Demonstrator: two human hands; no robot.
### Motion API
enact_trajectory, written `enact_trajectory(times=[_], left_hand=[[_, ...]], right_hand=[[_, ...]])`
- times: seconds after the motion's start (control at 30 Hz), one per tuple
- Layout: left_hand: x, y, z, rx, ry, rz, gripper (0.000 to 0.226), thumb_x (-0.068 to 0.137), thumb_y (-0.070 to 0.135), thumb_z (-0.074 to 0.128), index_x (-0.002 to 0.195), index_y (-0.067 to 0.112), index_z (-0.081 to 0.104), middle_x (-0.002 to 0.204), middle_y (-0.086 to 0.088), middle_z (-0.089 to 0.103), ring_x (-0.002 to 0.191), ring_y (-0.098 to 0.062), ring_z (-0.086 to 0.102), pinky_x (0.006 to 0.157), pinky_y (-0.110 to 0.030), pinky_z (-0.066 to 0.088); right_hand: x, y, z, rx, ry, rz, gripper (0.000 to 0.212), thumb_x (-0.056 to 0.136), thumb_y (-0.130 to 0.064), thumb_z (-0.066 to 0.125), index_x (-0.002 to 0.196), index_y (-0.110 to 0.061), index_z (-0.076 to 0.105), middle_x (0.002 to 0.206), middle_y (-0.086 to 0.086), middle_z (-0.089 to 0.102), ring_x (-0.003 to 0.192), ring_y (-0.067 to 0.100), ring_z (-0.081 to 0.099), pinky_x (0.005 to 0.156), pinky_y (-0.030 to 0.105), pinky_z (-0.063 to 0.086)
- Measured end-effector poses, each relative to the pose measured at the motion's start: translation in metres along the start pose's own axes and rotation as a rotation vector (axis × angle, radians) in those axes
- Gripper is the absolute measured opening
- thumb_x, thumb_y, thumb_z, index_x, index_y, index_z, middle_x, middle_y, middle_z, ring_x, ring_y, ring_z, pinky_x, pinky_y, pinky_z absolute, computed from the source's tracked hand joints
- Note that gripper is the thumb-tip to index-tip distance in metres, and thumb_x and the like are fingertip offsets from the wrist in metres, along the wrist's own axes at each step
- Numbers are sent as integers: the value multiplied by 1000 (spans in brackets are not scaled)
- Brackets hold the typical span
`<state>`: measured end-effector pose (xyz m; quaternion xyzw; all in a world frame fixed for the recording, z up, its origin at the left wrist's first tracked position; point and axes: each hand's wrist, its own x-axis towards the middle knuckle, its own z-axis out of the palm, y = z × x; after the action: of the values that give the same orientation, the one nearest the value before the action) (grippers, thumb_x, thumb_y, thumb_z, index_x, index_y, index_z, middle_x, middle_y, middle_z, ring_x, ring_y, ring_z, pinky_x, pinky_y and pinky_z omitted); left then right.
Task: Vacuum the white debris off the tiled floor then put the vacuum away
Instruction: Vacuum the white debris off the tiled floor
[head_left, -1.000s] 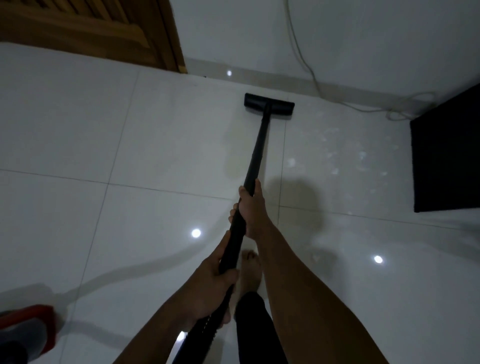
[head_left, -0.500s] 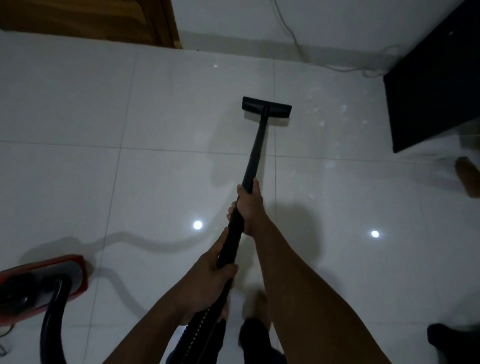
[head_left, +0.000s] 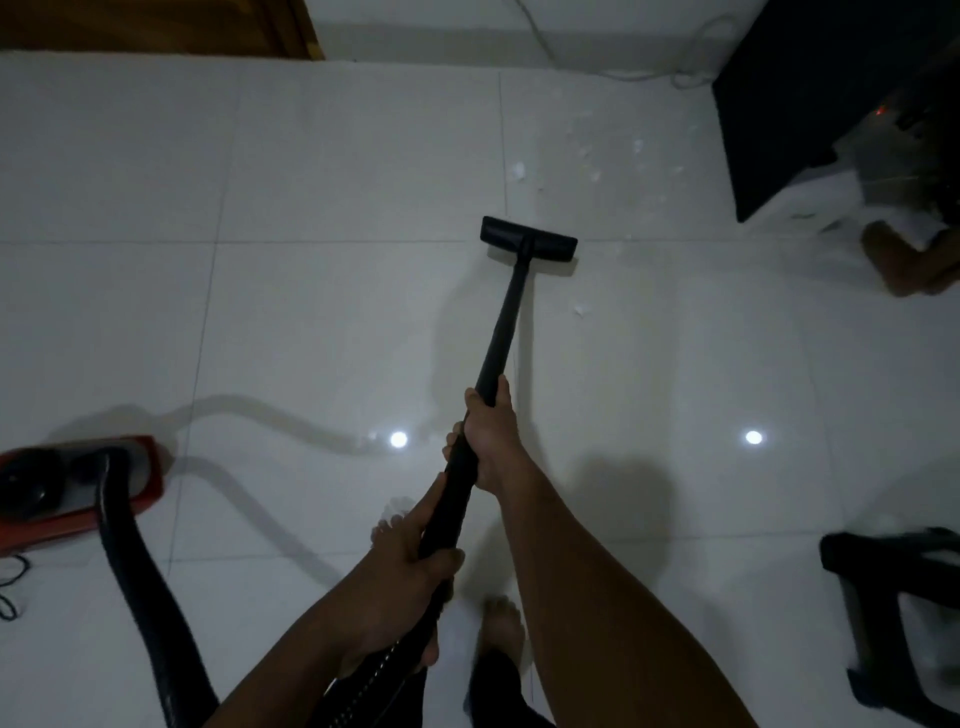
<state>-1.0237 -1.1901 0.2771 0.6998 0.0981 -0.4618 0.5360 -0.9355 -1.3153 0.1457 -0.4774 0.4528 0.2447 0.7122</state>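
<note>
Vacuum wand (head_left: 501, 332) held two-handed, angled forward and down to the white tiled floor (head_left: 311, 312). Left hand (head_left: 400, 582) wrapped around the lower end where the hose joins. Right hand (head_left: 488, 441) clamped higher up the wand. Bare feet visible under the arms. Black hose (head_left: 130, 571) curves left to the red vacuum body (head_left: 78, 488) sitting on the tiles at left. Floor head (head_left: 528, 239) flat on the floor, mid-frame. One white scrap (head_left: 581, 310) just right of the wand, behind the head. More white debris (head_left: 582, 156) scattered beyond the head, near the dark mat (head_left: 769, 114) at the far right.
</note>
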Motion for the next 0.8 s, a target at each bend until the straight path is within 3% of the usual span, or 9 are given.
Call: enact_trajectory(times=[0.1,0.2,0.33,0.5,0.67,0.8], left_hand=[[-24,-23,27,12,-23,-2,78,98,7,47,145,59,14,60,4,61,51,-12,54,52,-24,47],[-47,-46,47,0,-46,-42,78,98,9,48,140,65,15,61,7,62,52,-10,57,54,-24,51],[-69,-79,65,16,-69,-26,77,98,9,48,142,63,14,71,1,61,55,-9,58,57,-23,51],[-94,-121,81,46,-103,-71,75,99,9,48,147,55,14,73,-2,63,50,-9,60,50,-24,52],[-123,-152,98,17,-143,-177,74,100,12,48,145,59,13,82,-21,61,45,-26,58,41,-29,50],[-134,-169,107,-9,-157,-220,73,100,12,46,146,59,15,79,-23,61,44,-30,55,44,-35,52]], right_hand=[[-22,33,-26,26,17,10,64,107,-26,49,156,-52,18,72,7,48,47,13,50,48,28,51],[-41,71,-45,42,35,24,63,106,-26,49,156,-51,19,68,6,47,47,14,50,49,28,51],[-55,115,-65,60,73,20,61,106,-24,50,155,-49,23,63,6,45,45,14,49,48,28,49],[-77,171,-79,79,138,45,59,105,-24,52,152,-50,26,60,4,47,44,14,48,47,28,48],[-106,209,-90,55,157,68,55,106,-24,51,151,-45,28,65,6,49,46,15,49,45,27,49],[-112,228,-99,64,152,95,56,106,-24,51,152,-45,28,65,7,49,49,16,50,45,27,49]])
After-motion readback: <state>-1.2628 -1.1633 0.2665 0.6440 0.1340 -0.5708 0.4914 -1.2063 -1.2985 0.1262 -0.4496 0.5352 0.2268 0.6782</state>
